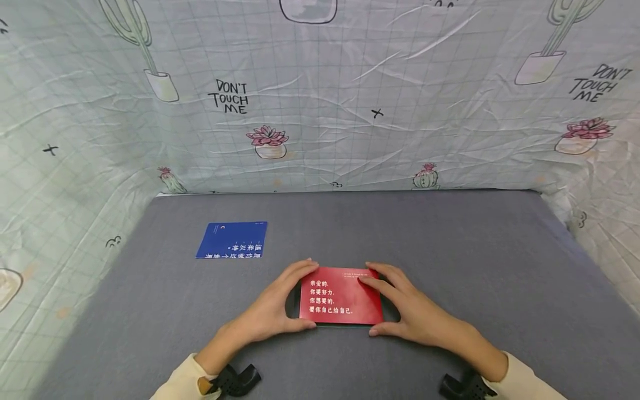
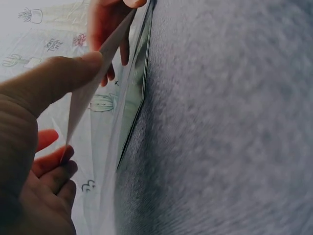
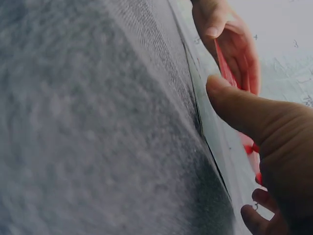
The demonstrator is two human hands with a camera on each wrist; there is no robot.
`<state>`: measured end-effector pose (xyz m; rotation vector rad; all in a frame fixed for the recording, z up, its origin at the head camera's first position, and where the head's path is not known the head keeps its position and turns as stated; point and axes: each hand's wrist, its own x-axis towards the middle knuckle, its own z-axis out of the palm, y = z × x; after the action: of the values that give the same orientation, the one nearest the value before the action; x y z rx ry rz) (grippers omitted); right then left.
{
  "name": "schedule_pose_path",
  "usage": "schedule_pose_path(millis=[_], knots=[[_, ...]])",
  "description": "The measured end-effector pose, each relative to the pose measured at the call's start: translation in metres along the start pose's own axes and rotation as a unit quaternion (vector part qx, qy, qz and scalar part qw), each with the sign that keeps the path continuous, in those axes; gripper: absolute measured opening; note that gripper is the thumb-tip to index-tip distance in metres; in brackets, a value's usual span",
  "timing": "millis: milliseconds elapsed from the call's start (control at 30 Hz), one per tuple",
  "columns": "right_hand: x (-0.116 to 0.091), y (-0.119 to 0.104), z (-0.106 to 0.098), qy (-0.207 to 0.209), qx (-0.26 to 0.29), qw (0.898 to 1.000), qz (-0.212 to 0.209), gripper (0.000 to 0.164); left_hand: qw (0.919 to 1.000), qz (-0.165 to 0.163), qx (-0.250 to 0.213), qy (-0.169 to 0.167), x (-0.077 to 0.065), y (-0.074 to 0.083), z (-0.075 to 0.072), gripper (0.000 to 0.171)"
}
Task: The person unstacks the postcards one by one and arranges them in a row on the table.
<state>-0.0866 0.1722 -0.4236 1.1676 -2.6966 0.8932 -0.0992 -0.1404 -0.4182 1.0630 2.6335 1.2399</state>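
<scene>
Grey table [image 1: 465, 244], cactus-print cloth [image 1: 320, 105] behind. Red card [image 1: 345, 297] is up off the table, near side, centre, text up. Left hand [image 1: 272, 305] and right hand [image 1: 415, 308], both part-curled, pinch its opposite ends between thumb and fingers, probably to keep it steady. Greenish sheet [image 2: 138, 78] lies flat underneath. Blue card [image 1: 235, 236] lies flat farther off, left, likely leaving room to work. Wrinkled cloth lines both sides too.
</scene>
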Motion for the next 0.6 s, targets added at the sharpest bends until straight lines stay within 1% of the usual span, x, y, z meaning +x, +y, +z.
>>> schedule_pose_path(millis=[233, 333, 433, 600], knots=[[0.004, -0.001, -0.005, 0.0, 0.003, 1.0, -0.004, 0.085, 0.9998, 0.015, -0.011, 0.006, 0.0, -0.001, -0.005, 0.093], [0.006, 0.0, -0.007, 0.005, 0.007, 1.0, -0.007, 0.083, 0.9998, 0.009, -0.013, 0.011, 0.0, -0.002, -0.006, 0.092], [0.01, 0.0, -0.01, 0.011, 0.011, 1.0, -0.013, 0.079, 0.9998, 0.003, -0.009, 0.02, 0.001, -0.003, -0.01, 0.092], [0.016, 0.0, -0.015, 0.01, 0.021, 1.0, -0.008, 0.075, 0.9992, 0.012, -0.001, 0.039, 0.003, -0.004, -0.018, 0.092]])
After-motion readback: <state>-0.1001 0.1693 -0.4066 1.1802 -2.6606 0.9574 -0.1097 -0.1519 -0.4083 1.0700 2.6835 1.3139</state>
